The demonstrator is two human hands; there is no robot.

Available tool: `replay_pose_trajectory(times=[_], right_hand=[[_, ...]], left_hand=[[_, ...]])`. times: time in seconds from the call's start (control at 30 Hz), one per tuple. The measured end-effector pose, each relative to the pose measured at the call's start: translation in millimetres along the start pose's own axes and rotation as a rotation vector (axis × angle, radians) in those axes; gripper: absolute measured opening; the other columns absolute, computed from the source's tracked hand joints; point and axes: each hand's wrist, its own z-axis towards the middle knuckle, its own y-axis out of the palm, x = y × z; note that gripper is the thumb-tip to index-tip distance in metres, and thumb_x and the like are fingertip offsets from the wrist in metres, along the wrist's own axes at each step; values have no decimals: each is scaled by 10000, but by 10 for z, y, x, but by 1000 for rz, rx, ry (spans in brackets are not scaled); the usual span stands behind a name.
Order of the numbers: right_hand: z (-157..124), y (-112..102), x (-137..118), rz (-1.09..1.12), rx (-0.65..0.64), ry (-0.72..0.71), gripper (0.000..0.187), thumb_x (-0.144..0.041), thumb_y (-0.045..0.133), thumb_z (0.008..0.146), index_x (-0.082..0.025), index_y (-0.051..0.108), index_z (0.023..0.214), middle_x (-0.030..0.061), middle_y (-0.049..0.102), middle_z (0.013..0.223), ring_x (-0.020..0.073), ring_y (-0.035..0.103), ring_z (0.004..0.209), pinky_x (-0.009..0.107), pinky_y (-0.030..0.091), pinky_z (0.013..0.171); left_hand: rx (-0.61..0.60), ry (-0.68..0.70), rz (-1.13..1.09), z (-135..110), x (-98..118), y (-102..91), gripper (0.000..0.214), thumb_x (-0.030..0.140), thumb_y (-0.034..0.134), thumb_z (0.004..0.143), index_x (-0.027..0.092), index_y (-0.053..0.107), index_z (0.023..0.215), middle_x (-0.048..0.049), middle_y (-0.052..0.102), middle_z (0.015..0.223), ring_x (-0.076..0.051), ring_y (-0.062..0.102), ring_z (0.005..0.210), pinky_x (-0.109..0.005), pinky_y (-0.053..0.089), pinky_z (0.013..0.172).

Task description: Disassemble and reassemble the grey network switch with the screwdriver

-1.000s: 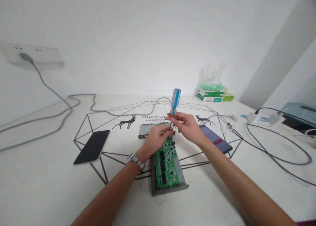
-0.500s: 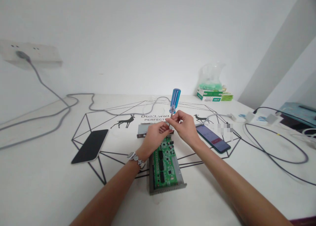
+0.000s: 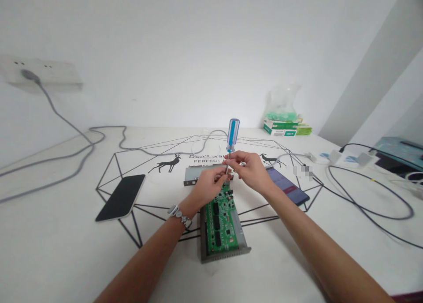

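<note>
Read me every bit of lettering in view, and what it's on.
"Don't wa" on the tabletop, cut off at the right hand.
"PERFECT" on the tabletop, the rest covered.
Third tabletop line: partly hidden, unreadable.
Lit phone, circuit board, green boxes: any print too small or blurred.

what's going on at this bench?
Someone is working with a screwdriver over the far end of a green circuit board in a metal case. The right hand pinches the screwdriver below its handle, which points up. The left hand is beside the lower shaft; the fingers hide the tip, so I can't tell what it touches. A dark-screened phone lies to the left.
</note>
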Motion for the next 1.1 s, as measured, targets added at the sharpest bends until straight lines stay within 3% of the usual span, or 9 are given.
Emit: replay_pose_trajectory(times=[0.17,0.37,0.6,0.7,0.93,1.1], right_hand=[[14,64,21,-53,148,-33,252,-397,715,792,-186,616,695,3,625,635,137,522,576,268,409,561],[10,144,45,-59,252,-13,299,-439,735,773,-203,569,694,-1,627,636,143,527,575,280,434,598],[26,32,25,-33,17,-72,219,-314,596,889,-176,700,1024,75,758,953,199,694,870,323,501,796],[28,5,31,-47,17,-58,201,-308,617,874,-178,724,983,65,759,893,197,684,798,311,498,723],[14,60,12,-95,157,-74,137,-319,677,817,-192,644,778,10,664,682,146,560,587,273,436,574],[-8,103,3,-82,161,-65,173,-359,675,830,-208,612,774,11,666,706,154,578,609,273,465,561]], left_hand=[[162,-69,6,25,-22,16,204,328,734,808,154,656,879,-45,720,817,-184,683,756,-295,547,720],[137,-57,1,9,-11,17,183,328,693,846,150,678,807,-45,726,777,-179,676,716,-289,536,685],[105,-1,37,-32,10,-17,143,269,609,898,150,690,904,-35,728,832,-175,674,772,-275,519,722],[80,13,28,-42,-9,-24,150,262,576,917,156,680,931,-29,722,844,-176,676,797,-278,522,750],[9,-5,24,-27,-47,-41,167,266,557,924,168,689,955,-49,749,926,-200,699,876,-325,539,836],[101,-52,18,-5,-10,-15,187,334,679,856,154,688,904,-57,750,868,-200,699,794,-308,551,753]])
